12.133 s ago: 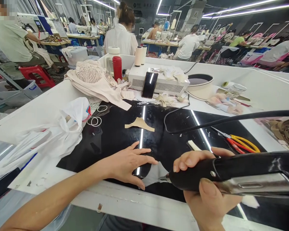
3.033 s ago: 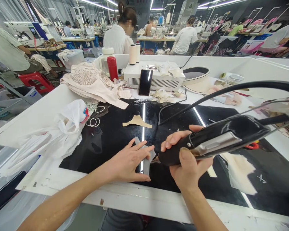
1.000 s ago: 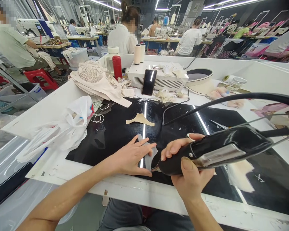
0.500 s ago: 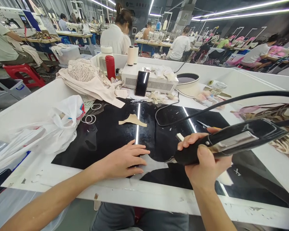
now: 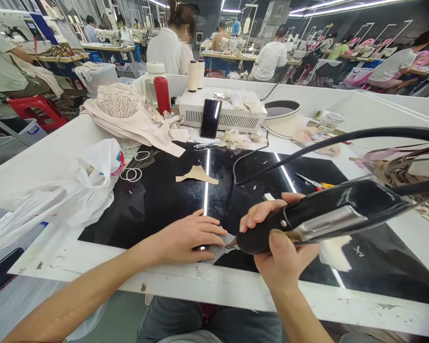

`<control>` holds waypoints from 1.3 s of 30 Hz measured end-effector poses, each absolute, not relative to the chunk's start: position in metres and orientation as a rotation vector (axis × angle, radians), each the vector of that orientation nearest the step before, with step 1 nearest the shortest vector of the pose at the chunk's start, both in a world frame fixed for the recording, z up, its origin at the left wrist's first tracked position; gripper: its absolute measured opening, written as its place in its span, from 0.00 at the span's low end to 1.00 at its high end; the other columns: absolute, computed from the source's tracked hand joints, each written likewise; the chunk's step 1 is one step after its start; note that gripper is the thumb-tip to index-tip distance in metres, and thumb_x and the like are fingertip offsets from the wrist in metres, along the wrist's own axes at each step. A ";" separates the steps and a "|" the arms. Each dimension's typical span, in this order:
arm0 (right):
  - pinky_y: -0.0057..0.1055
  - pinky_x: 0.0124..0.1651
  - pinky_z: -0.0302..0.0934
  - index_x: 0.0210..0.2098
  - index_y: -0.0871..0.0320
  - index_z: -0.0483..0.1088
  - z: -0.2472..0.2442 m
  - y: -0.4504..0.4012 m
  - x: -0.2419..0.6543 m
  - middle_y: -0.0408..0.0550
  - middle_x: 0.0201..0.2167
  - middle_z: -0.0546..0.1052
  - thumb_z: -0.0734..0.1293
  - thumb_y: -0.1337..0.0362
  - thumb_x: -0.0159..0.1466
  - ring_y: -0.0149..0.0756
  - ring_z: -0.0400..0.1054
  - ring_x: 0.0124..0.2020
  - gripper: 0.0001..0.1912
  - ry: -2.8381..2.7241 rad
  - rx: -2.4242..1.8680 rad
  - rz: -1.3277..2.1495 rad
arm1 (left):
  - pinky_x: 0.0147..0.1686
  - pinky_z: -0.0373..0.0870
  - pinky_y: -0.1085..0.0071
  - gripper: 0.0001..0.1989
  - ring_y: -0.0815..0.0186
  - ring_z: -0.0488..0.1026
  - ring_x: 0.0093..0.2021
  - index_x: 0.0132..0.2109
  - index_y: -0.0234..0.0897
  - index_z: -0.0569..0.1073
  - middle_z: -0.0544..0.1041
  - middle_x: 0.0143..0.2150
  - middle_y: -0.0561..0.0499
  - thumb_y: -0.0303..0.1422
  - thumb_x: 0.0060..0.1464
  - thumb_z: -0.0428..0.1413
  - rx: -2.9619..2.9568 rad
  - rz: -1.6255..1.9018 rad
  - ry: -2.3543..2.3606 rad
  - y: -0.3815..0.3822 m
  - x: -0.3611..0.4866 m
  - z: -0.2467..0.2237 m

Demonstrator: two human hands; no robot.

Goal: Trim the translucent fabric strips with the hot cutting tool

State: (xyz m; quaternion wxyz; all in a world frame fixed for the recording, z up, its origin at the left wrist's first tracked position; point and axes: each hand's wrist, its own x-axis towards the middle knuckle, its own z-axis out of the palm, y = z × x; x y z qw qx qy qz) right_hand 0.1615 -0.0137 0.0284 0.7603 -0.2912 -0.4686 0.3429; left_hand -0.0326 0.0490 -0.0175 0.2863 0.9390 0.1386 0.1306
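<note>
My left hand [image 5: 195,238] lies flat with its fingers spread over a pale, translucent piece [image 5: 219,251] near the front of a glossy black sheet [image 5: 157,205]. Wrapped round a black corded tool [image 5: 318,216] with a metal side plate is my right hand [image 5: 282,252]. The tool's metal tip touches or hovers just over the pale piece, beside my left fingertips; exact contact cannot be told. Further back on the sheet rests a beige cut-out [image 5: 197,174]. A white piece [image 5: 336,253] lies right of my right hand.
Behind the sheet stand a phone [image 5: 210,118], a vented white box [image 5: 232,119] and a red bottle [image 5: 161,94]. A plastic bag [image 5: 82,186] and beige garments [image 5: 128,119] lie left. The tool's cable [image 5: 329,138] arches right, above scissors [image 5: 307,181]. People sit beyond.
My right hand and the tool have moved left, bringing the tip nearer my left fingers. The scissors at the right show more. My left hand has barely moved, and the view has shifted slightly.
</note>
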 end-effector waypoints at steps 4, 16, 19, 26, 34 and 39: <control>0.32 0.30 0.68 0.55 0.47 0.70 0.027 -0.016 0.162 0.40 0.33 0.75 0.76 0.60 0.64 0.35 0.69 0.30 0.21 -1.034 -0.649 0.748 | 0.76 0.43 0.46 0.19 0.55 0.67 0.70 0.60 0.47 0.76 0.76 0.66 0.49 0.36 0.64 0.64 2.487 0.313 0.392 0.047 -0.032 -0.014; 0.33 0.30 0.70 0.55 0.50 0.71 0.029 -0.019 0.166 0.40 0.33 0.76 0.76 0.61 0.64 0.34 0.71 0.30 0.21 -1.020 -0.645 0.721 | 0.76 0.39 0.42 0.19 0.54 0.65 0.72 0.62 0.47 0.75 0.74 0.68 0.49 0.34 0.65 0.62 2.523 0.289 0.445 0.049 -0.035 -0.009; 0.33 0.29 0.69 0.54 0.50 0.71 0.032 -0.017 0.165 0.39 0.32 0.76 0.76 0.61 0.64 0.34 0.71 0.29 0.21 -1.006 -0.638 0.701 | 0.75 0.40 0.41 0.19 0.52 0.62 0.73 0.62 0.46 0.74 0.74 0.68 0.49 0.34 0.65 0.62 2.547 0.291 0.446 0.050 -0.037 -0.012; 0.32 0.27 0.68 0.53 0.50 0.71 0.038 -0.010 0.161 0.38 0.31 0.76 0.77 0.61 0.63 0.34 0.70 0.28 0.21 -0.979 -0.618 0.674 | 0.75 0.47 0.46 0.16 0.56 0.68 0.70 0.61 0.44 0.76 0.77 0.65 0.46 0.31 0.69 0.57 2.509 0.447 0.392 0.048 -0.036 -0.013; 0.33 0.30 0.69 0.55 0.49 0.70 0.033 -0.008 0.160 0.39 0.33 0.76 0.75 0.62 0.65 0.33 0.71 0.29 0.20 -1.013 -0.623 0.693 | 0.75 0.47 0.46 0.24 0.54 0.67 0.70 0.64 0.44 0.73 0.73 0.68 0.45 0.34 0.63 0.65 2.463 0.306 0.401 0.045 -0.036 -0.008; 0.34 0.31 0.68 0.54 0.48 0.70 0.031 -0.010 0.161 0.39 0.34 0.76 0.75 0.61 0.64 0.34 0.71 0.29 0.20 -1.012 -0.638 0.701 | 0.75 0.45 0.42 0.27 0.53 0.65 0.72 0.67 0.45 0.70 0.71 0.70 0.45 0.34 0.64 0.64 2.485 0.261 0.387 0.045 -0.037 -0.010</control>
